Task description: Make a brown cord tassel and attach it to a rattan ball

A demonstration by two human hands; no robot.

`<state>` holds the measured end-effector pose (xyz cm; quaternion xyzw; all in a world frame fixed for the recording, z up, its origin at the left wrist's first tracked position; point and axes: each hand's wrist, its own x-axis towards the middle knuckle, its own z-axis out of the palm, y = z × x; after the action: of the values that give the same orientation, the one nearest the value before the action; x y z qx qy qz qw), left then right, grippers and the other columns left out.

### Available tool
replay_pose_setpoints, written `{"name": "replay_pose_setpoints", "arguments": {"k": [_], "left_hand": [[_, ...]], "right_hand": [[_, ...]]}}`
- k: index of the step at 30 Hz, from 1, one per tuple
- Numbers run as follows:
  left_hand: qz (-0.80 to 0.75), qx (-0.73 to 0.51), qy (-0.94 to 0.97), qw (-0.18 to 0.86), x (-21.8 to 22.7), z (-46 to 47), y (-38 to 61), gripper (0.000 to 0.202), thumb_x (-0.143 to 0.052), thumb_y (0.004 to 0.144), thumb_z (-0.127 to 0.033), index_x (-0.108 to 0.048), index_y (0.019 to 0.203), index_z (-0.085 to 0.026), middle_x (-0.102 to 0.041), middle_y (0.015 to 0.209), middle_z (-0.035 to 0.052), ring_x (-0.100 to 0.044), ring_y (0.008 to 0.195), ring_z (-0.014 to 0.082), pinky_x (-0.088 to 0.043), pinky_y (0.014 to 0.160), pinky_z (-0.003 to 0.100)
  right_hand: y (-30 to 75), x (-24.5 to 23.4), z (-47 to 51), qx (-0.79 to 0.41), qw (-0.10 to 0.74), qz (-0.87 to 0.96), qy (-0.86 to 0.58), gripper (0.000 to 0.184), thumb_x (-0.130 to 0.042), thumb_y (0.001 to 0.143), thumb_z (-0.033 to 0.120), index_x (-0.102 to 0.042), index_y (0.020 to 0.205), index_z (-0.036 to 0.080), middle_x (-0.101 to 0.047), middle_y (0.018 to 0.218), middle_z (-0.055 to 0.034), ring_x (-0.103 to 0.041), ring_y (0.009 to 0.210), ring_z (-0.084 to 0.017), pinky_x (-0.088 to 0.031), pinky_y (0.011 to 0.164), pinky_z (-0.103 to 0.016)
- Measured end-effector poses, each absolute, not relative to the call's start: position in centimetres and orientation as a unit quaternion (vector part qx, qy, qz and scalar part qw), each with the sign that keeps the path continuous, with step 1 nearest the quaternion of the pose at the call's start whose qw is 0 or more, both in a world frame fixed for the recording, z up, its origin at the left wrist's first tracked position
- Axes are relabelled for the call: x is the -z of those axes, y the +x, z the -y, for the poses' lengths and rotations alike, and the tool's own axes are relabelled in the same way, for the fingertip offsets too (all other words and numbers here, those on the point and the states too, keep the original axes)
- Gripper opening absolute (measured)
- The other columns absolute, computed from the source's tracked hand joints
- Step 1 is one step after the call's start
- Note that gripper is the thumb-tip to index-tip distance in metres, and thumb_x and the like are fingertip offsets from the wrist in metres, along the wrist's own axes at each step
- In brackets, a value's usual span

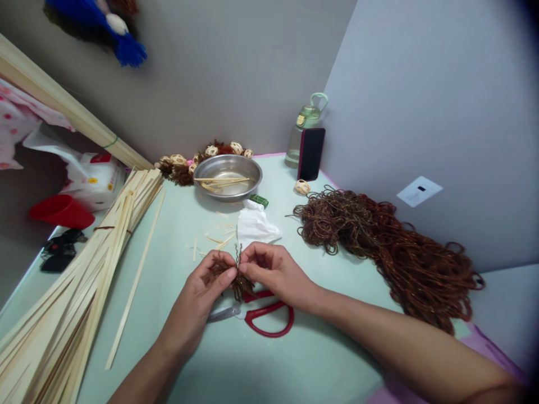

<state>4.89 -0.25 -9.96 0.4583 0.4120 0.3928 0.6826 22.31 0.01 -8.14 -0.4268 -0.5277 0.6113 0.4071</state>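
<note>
Low over the middle of the table, a small bundle of brown yarn (241, 284) is pinched between the thumb and fingers of my left hand (206, 283). Two thin twisted yarn ends stick up from it, and my right hand (278, 272) has its fingertips closed on the yarn at that spot. Both sets of fingertips nearly meet. Just under the hands lie red-handled scissors (269, 322), their blades pointing left and partly covered. Beyond the fingers sits a crumpled white tissue (255, 223).
A metal bowl (229, 193) holds water and thin strips. Long pale strips (84, 280) are heaped at left, near a red cup (62, 211). Brown yarn skeins (379, 235) lie at right. A phone (311, 154) leans on a bottle (293, 147); a small woven ball (302, 187) is nearby.
</note>
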Motion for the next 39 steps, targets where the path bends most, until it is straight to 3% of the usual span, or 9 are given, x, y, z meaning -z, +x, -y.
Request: {"name": "replay_pose_setpoints", "arguments": {"k": [21,29,35,39], "left_hand": [[-0.397,-0.401,0.422,0.71,9.3,0.3,4.7,0.011,-0.067,0.088,-0.031,-0.062,0.085,-0.022,-0.058,0.087,-0.0016,-0.051,0.083,0.0131,-0.041,0.076,0.02],[-0.365,-0.42,0.395,0.731,8.8,0.2,4.7,0.01,-0.067,0.088,-0.029,-0.06,0.083,-0.023,-0.063,0.113,0.0007,-0.055,0.103,0.0163,-0.043,0.088,0.023],[-0.418,-0.396,0.445,0.686,10.0,0.0,4.8,0.01,-0.065,0.089,-0.034,-0.062,0.091,-0.025,-0.061,0.092,-0.0019,-0.056,0.089,0.0144,-0.043,0.082,0.023],[-0.394,-0.363,0.474,0.699,10.5,0.1,4.7,0.012,-0.067,0.088,-0.032,-0.063,0.097,-0.026,-0.061,0.093,-0.0016,-0.057,0.092,0.0158,-0.043,0.085,0.025]], "right_hand": [[22.3,8.3,0.1,-0.629,0.391,0.52,-0.426,0.004,-0.059,0.075,0.012,-0.057,0.076,0.015,-0.048,0.061,0.0065,-0.038,0.053,-0.006,-0.03,0.052,-0.02],[22.1,8.8,0.2,-0.641,0.391,0.533,-0.39,0.008,-0.056,0.074,0.008,-0.054,0.073,0.016,-0.047,0.061,0.0063,-0.038,0.055,-0.007,-0.03,0.054,-0.022],[22.2,8.6,-0.1,-0.626,0.43,0.511,-0.403,0.008,-0.064,0.079,0.018,-0.058,0.077,0.015,-0.051,0.064,0.0047,-0.042,0.057,-0.008,-0.035,0.055,-0.022],[22.3,8.5,-0.2,-0.635,0.422,0.509,-0.4,0.018,-0.068,0.082,0.029,-0.06,0.079,0.014,-0.053,0.065,0.0039,-0.043,0.056,-0.008,-0.035,0.055,-0.022]]}}
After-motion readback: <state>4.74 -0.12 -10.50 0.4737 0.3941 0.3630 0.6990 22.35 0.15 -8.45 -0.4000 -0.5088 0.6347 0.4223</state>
